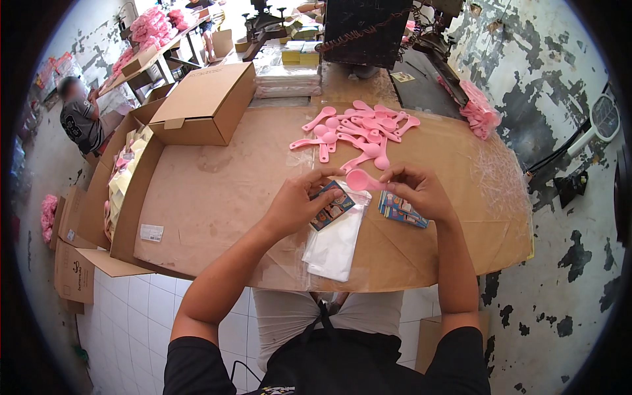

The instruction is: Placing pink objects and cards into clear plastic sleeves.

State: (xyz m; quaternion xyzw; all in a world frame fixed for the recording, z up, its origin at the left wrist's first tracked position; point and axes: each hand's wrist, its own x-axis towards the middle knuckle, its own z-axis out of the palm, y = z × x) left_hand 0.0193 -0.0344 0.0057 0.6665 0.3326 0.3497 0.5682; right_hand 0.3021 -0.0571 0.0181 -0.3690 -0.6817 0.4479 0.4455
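Observation:
My right hand [419, 191] pinches a pink measuring spoon [359, 179] by its handle, with the round bowl turned to the left. Between the thumb and fingers of my left hand [297, 199] is a dark blue printed card [334, 209], held over a stack of clear plastic bags [334, 253]. The spoon's bowl is close to my left fingertips; whether they touch I cannot tell. Below my right hand lies a small pile of similar cards [403, 212]. Just beyond both hands, many pink spoons [359, 128] lie in a loose heap.
On the cardboard-covered table [210, 204], a closed carton [204, 99] stands at the far left. An open box [141, 191] with packed items is along the left edge. Dark machinery [361, 33] rises at the back. Another person [82, 118] sits at the far left.

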